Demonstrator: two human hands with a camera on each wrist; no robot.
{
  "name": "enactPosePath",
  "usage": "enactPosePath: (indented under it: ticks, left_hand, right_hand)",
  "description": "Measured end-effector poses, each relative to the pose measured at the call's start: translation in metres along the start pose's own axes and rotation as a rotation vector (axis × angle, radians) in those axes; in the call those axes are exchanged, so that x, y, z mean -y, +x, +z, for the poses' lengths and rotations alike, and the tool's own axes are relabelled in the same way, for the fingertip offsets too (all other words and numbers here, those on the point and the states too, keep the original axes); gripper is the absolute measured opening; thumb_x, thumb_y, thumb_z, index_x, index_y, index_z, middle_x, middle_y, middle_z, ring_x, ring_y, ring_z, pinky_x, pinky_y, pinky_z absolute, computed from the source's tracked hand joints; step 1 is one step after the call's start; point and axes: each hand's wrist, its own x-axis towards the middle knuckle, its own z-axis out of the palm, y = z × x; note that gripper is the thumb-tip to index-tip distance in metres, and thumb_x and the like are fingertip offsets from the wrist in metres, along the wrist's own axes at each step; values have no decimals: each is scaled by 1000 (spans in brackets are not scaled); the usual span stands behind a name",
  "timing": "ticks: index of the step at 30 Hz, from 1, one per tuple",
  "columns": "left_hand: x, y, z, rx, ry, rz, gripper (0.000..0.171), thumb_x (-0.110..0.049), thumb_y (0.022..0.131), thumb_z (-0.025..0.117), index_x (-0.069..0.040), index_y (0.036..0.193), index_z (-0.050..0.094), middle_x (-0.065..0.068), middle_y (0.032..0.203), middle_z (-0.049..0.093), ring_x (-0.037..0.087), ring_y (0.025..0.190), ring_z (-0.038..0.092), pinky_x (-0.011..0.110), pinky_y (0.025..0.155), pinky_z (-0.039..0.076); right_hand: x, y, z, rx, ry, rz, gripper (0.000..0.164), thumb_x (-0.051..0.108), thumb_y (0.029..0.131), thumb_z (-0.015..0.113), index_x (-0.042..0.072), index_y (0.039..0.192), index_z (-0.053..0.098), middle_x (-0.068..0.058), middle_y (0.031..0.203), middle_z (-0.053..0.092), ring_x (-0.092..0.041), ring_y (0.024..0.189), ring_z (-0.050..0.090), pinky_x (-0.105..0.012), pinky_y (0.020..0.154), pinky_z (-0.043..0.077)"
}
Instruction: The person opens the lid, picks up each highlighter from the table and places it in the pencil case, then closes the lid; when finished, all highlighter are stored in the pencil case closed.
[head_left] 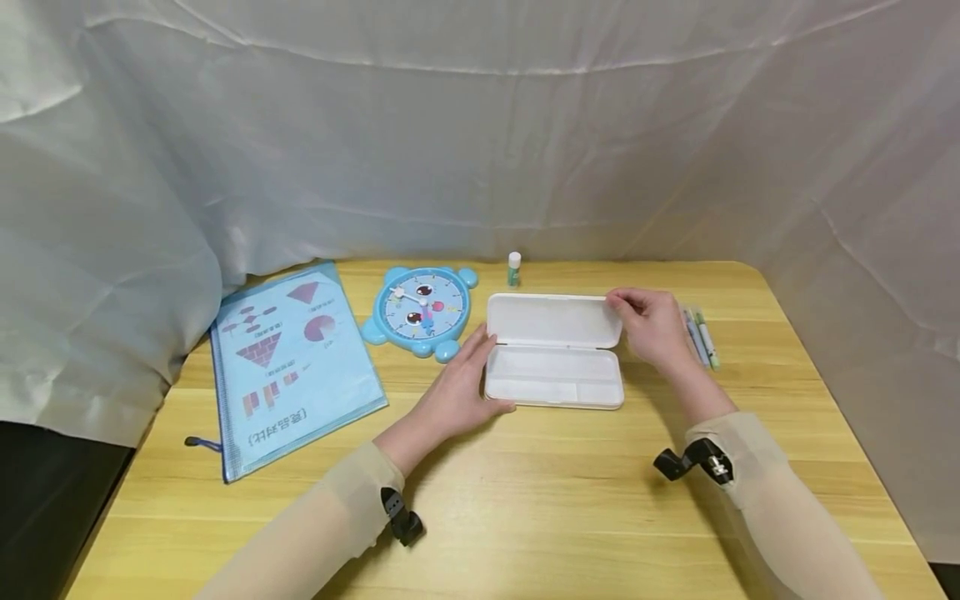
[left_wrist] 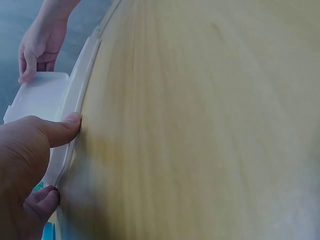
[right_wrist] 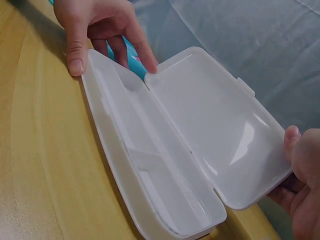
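Note:
A white pencil case (head_left: 555, 364) lies on the table with its lid (right_wrist: 220, 130) raised and tilted back. Low dividers split its inside into compartments, and I see nothing in them. My left hand (head_left: 459, 390) grips the left end of the case, thumb (left_wrist: 65, 131) at the front edge and fingers spread toward the hinge side. With thumb and fingers, my right hand (head_left: 651, 327) pinches the right end of the lid. Part of the right fingers is hidden behind the lid in the right wrist view.
Behind the case stands a glue stick (head_left: 513, 269) with a white cap. A blue toy clock (head_left: 423, 308) lies to the left, and farther left a blue zip document bag (head_left: 300, 367). Several pens (head_left: 701, 337) lie beyond the right hand. A grey curtain (head_left: 525, 125) hangs along the back.

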Motion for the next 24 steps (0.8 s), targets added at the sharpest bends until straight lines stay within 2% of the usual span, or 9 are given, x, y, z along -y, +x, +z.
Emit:
enactPosePath:
  ticks: [12, 19, 24]
  left_hand:
    - [-1, 5, -2, 51, 34, -34, 124, -49, 76, 95, -7, 169, 25, 11, 176, 14, 36, 155, 30, 57, 118, 34]
    - [-2, 6, -3, 51, 35, -33, 125, -50, 76, 95, -7, 169, 24, 9, 176, 15, 37, 152, 36, 58, 117, 36]
    - [-2, 6, -4, 55, 31, -31, 125, -50, 76, 95, -7, 169, 23, 8, 176, 15, 36, 153, 35, 56, 118, 35]
  right_hand:
    - [1, -1, -2, 4, 5, -7, 33, 29, 108, 64, 2, 118, 79, -17, 112, 77, -20, 87, 62, -19, 69, 49]
    - [0, -2, -2, 1, 6, -19, 33, 28, 109, 64, 1, 119, 79, -17, 112, 77, -19, 88, 63, -18, 69, 49]
    - [0, -2, -2, 0, 9, -32, 31, 26, 108, 64, 1, 118, 79, -17, 111, 77, -19, 85, 62, -17, 67, 48]
